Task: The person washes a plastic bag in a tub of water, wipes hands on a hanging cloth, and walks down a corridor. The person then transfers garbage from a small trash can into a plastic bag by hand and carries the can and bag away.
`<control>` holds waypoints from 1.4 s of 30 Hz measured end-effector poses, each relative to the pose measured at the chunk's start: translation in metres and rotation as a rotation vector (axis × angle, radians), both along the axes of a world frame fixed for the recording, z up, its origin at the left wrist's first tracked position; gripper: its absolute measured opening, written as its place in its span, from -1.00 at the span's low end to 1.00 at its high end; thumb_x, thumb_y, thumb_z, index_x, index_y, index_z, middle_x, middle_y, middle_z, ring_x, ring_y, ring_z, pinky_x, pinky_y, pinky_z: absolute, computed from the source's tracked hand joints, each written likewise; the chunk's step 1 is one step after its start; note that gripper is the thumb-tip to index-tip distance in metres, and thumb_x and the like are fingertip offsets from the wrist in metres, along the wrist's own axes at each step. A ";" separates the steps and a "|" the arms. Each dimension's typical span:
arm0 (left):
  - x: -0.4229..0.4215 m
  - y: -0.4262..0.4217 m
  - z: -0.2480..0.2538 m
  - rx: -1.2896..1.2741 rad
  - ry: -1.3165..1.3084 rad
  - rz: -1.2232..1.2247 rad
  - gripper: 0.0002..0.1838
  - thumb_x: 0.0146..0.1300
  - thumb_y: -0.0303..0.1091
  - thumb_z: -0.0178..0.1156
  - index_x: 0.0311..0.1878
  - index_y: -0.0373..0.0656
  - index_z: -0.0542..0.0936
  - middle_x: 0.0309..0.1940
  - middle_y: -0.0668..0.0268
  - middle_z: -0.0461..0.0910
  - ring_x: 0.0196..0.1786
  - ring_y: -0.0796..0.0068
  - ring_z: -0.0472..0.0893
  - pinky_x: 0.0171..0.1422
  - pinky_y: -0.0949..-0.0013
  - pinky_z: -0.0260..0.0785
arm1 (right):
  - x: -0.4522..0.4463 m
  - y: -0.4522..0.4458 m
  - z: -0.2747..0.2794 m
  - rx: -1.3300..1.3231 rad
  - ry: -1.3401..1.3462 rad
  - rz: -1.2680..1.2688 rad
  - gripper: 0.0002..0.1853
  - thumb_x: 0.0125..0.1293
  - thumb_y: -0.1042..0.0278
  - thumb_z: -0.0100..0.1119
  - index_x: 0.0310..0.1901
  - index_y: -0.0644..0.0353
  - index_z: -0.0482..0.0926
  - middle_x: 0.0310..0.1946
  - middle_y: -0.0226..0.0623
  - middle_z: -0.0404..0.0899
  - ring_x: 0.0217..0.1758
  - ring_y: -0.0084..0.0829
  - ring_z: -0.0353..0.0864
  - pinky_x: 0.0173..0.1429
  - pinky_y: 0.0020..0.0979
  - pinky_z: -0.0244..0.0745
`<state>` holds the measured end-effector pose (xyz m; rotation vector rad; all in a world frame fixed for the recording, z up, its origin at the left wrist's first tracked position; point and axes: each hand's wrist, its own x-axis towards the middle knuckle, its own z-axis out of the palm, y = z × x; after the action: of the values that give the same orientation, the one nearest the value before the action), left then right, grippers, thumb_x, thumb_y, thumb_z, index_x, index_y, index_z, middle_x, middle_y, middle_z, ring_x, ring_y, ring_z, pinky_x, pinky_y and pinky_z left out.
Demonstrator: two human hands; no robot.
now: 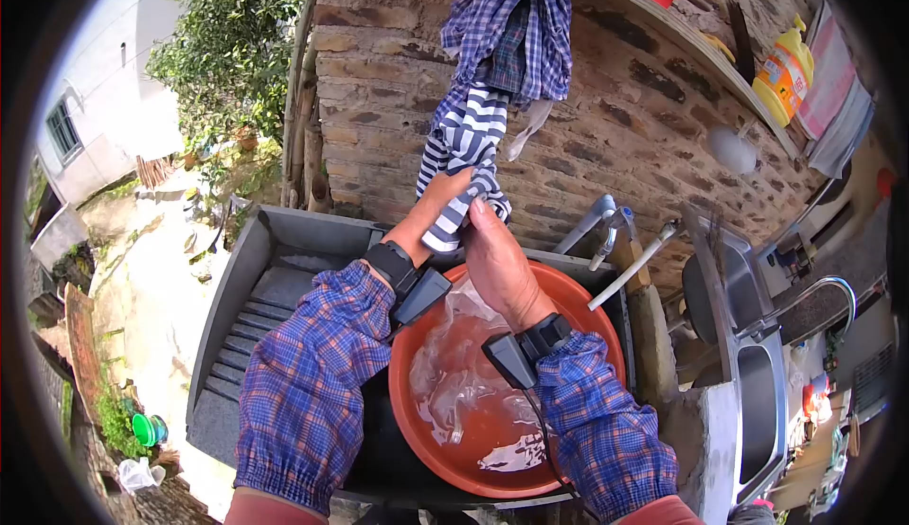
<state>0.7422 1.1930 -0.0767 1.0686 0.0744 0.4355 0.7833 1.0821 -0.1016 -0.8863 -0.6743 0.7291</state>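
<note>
A navy-and-white striped cloth (478, 127) hangs against the brick wall, below bunched blue checked cloth (511, 23). My left hand (434, 214) is closed on the lower part of the striped cloth, its fingers mostly hidden in the folds. From the other side my right hand (507, 269) grips the same cloth, thumb on top and the other fingers largely out of sight. Directly beneath both hands, an orange-red basin (405, 409) holds water and a clear, crumpled plastic-looking sheet (454, 373). Checked sleeves and black wrist straps cover my forearms.
The basin sits in a dark stone sink with a ribbed washboard (248, 336) on its left. A tap (606, 231) and a white pipe (632, 267) jut out at right. Above runs a shelf with a yellow bottle (784, 75). A metal sink (757, 411) stands far right.
</note>
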 end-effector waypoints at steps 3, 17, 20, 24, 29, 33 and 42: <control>0.013 0.022 -0.025 -0.125 -0.078 -0.161 -0.71 0.41 -0.10 0.07 -0.10 -0.12 0.60 -0.25 0.46 0.58 -0.21 0.69 0.53 -0.13 0.52 0.39 | 0.002 -0.024 0.014 -0.009 0.044 0.106 -0.43 0.50 0.07 -0.09 0.36 0.31 0.26 0.41 -0.22 0.22 0.47 -0.33 0.18 0.55 -0.20 -0.07; -0.001 0.003 -0.021 -0.725 -0.369 -0.475 -0.34 0.42 0.32 -0.23 0.27 0.00 0.41 0.18 0.22 0.49 0.21 0.26 0.51 0.27 0.09 0.40 | 0.041 0.044 0.014 -0.548 -1.456 -0.567 -0.49 0.47 0.02 -0.10 0.20 0.29 0.47 0.35 0.18 0.17 0.32 0.13 0.18 0.37 -0.02 0.18; -0.009 -0.002 -0.006 -0.807 -0.246 -0.348 -0.23 0.41 0.33 -0.25 0.24 -0.23 0.41 0.23 0.12 0.46 0.30 0.15 0.42 0.42 0.08 0.22 | 0.057 0.047 0.029 -0.508 -1.424 -0.633 -0.59 0.45 0.13 -0.03 0.01 0.39 0.49 -0.02 0.14 0.48 0.04 0.17 0.43 0.17 -0.07 0.37; -0.007 0.022 -0.040 -0.760 -0.514 -0.812 -0.20 0.41 0.32 -0.19 0.18 -0.37 0.44 0.19 0.13 0.48 0.28 0.29 0.43 0.35 0.27 0.26 | 0.117 0.027 0.025 -0.554 -0.970 -0.617 -0.63 0.44 0.21 -0.01 0.06 0.38 0.47 -0.23 -0.02 0.60 -0.16 -0.03 0.61 -0.01 -0.16 0.51; -0.004 0.022 -0.041 1.441 0.487 0.159 -0.59 0.39 -0.17 0.06 0.17 -0.23 0.49 0.18 0.06 0.49 0.18 0.14 0.50 0.30 0.21 0.31 | 0.047 -0.011 0.065 -0.423 -0.416 -0.194 -0.50 0.36 0.07 0.16 0.25 0.13 0.45 0.11 -0.01 0.54 0.18 -0.23 0.56 0.25 -0.29 0.44; -0.001 0.009 -0.052 1.388 -0.080 -0.145 -0.57 0.45 -0.24 -0.06 0.34 -0.07 0.35 0.35 0.09 0.33 0.37 0.26 0.34 0.45 0.23 0.16 | 0.027 -0.001 0.025 -0.712 -1.267 -0.117 -0.56 0.45 -0.14 -0.08 0.26 -0.26 0.50 0.46 0.15 0.05 0.56 0.20 -0.13 0.56 0.05 -0.19; -0.072 0.004 0.001 2.019 0.152 0.596 -0.19 0.07 -0.41 0.33 0.44 -0.01 0.26 0.51 0.12 0.06 0.52 -0.05 0.05 0.47 -0.19 -0.06 | 0.104 0.000 0.026 -1.091 -1.405 -0.848 -0.35 0.24 0.15 0.23 0.38 -0.28 0.28 0.51 -0.10 -0.08 0.51 0.21 -0.09 0.34 0.44 -0.01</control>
<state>0.6697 1.1967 -0.0752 3.1058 0.0746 0.9964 0.8870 1.0822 -0.0760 -2.5519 -0.9519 -0.5514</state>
